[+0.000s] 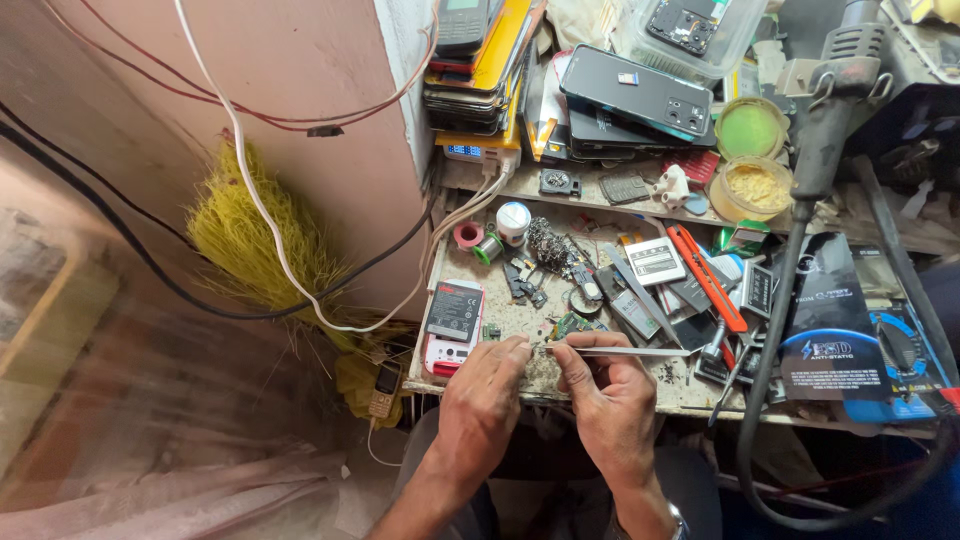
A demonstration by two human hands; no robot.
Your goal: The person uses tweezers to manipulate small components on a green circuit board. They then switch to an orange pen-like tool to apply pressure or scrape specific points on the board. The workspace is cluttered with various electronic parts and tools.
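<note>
Here, right hand (612,390) grip clenched on tweezers (625,351), left hand (487,385) pinching small part amid bench (520,320) clutter.

Even, moderately bright daylight; soft shadows under the desk (690,385). Lower left area smeared by blur; edges bend from wide-angle distortion.

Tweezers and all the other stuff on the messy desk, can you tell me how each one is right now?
Tweezers: pinched in the right hand, lying level.
Left hand: fingertips pressed on the desk edge, by the tweezer tips.
Small phone: back cover off, battery showing.
Black phone: face down on a pile.
Two round tins: lids off.
Hot-air tool: resting, unheld.
</note>
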